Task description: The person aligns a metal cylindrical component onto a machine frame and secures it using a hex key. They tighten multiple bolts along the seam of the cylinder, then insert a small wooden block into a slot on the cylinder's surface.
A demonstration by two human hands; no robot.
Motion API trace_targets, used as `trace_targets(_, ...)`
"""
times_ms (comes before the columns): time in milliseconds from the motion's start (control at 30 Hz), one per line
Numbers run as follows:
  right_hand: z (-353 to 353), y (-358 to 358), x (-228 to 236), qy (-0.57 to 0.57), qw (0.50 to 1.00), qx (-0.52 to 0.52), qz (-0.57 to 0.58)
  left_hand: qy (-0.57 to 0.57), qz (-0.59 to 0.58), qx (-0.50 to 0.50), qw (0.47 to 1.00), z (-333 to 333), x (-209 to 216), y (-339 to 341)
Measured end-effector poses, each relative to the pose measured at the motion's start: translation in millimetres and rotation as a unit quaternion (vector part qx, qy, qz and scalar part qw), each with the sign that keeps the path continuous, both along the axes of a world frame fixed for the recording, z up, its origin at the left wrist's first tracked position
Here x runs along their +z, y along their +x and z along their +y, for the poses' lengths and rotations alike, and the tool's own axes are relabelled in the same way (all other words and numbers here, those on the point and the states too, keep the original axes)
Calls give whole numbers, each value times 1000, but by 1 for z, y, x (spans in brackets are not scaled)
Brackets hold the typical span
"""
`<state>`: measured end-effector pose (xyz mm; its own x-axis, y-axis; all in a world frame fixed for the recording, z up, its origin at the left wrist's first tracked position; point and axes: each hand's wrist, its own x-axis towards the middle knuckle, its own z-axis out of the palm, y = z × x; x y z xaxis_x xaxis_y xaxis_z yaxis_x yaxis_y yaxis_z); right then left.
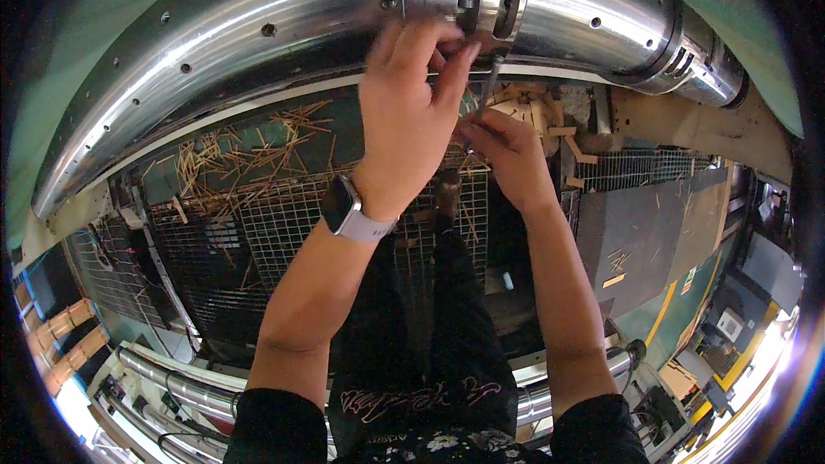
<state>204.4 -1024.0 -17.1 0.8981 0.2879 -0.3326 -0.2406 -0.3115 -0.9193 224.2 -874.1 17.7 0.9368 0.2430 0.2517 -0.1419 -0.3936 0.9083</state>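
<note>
A long polished metal cylinder (326, 13) with holes and slots runs across the top of the view. My left hand (408, 86), wearing a smartwatch (346, 210) at the wrist, is raised against its lower front, just left of two slots (487, 9). The fingers of that hand are curled, with thumb and forefinger close together. Their tips are smeared, and anything between them cannot be made out. To the right and lower, my right hand (509, 150) pinches a thin metal rod (491, 84). Its upper end reaches up to the cylinder's lower edge beneath the slots.
Below the cylinder, wooden strips (232, 155) lie scattered over a green surface and wire grating (292, 223). Cardboard scraps (533, 112) are heaped behind my right hand. A dark flat panel (636, 232) lies to the right, and metal rollers (163, 378) cross near my body.
</note>
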Motion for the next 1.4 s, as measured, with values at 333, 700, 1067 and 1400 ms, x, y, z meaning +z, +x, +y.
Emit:
trace_targets(333, -20, -34, -13, 67, 994, -76, 39, 328, -277, 70, 901, 9, -11, 43)
trace_targets(700, -26, -29, -13, 34, 998, -38, 36, 343, -226, 9, 912, 17, -17, 12)
trace_targets(1067, -28, -65, -29, -27, 993, -39, 110, 22, 135, 182, 974, 111, -174, -100)
trace_targets(1400, -9, -112, -90, 99, 976, -77, 178, -128, 76, 158, 976, 204, -219, 4)
